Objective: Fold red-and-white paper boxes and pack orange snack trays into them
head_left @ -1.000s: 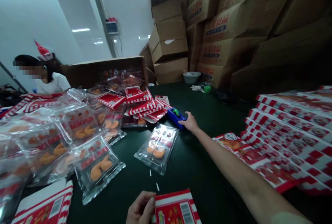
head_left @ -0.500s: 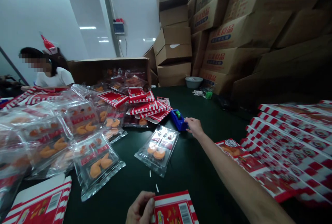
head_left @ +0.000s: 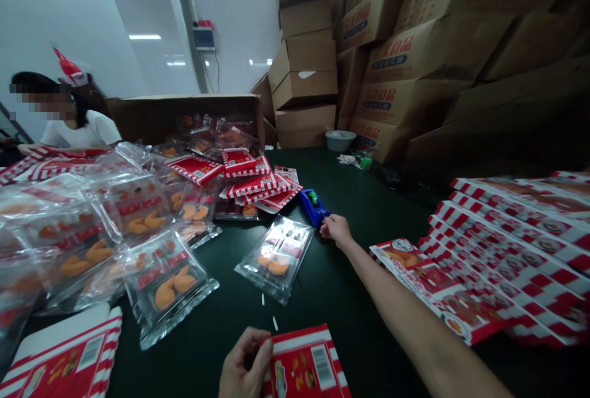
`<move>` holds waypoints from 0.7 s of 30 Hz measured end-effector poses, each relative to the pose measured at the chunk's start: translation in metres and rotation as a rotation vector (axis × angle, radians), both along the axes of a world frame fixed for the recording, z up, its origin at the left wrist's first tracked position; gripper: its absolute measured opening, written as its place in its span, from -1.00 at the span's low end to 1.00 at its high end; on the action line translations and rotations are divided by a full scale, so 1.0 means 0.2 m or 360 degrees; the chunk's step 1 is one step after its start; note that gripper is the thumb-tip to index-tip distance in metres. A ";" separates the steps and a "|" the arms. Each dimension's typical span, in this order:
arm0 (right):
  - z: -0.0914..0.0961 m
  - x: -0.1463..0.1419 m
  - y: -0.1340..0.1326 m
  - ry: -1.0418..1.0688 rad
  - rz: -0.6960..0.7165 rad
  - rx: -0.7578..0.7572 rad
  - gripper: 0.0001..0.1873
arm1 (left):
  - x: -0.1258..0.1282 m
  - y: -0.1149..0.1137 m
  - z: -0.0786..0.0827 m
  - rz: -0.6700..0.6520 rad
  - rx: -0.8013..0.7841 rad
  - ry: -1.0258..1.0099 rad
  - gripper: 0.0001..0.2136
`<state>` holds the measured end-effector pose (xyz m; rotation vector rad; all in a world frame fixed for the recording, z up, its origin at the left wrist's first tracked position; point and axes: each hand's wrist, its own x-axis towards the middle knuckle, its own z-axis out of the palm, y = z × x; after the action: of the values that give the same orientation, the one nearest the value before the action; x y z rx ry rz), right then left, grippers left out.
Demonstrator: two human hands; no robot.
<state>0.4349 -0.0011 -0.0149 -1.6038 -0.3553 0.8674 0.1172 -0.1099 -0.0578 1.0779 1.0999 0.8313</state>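
Note:
My right hand (head_left: 337, 229) is stretched far out over the dark green table (head_left: 350, 300), its fingers pinched at the near end of a blue tape dispenser (head_left: 313, 206). What they pinch is too small to make out. My left hand (head_left: 246, 366) is at the bottom edge, gripping the left side of a red-and-white striped carton (head_left: 306, 364). A clear packet with orange snacks (head_left: 274, 258) lies between the two hands.
Several clear snack packets (head_left: 115, 232) pile up at the left with striped cartons (head_left: 251, 180) behind them. Flat striped cartons (head_left: 511, 244) fan out at the right. Brown boxes (head_left: 396, 54) are stacked behind. A person (head_left: 74, 118) sits at the far left.
My right hand has drawn slightly back from the side of the tape dispenser to its near end. The left hand keeps hold of the carton. The camera has shifted a little.

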 end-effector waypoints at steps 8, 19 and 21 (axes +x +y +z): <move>0.36 -0.17 -0.19 -0.0119 0.0181 0.0087 -0.81 | -0.03 0.08 0.40 0.0148 0.0463 -0.0179 -0.84; 0.60 -0.79 -0.87 0.0608 0.0940 0.0892 -0.62 | 0.03 -0.02 0.79 0.0026 0.2913 0.0311 -0.71; 0.56 -0.78 -0.86 0.0689 0.0949 0.0861 -0.66 | 0.02 -0.03 0.79 -0.0043 0.3009 0.0365 -0.73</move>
<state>0.2782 -0.1725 0.0968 -0.7789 -0.7042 1.3959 0.1218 -0.1153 0.0999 2.7133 0.1376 1.7821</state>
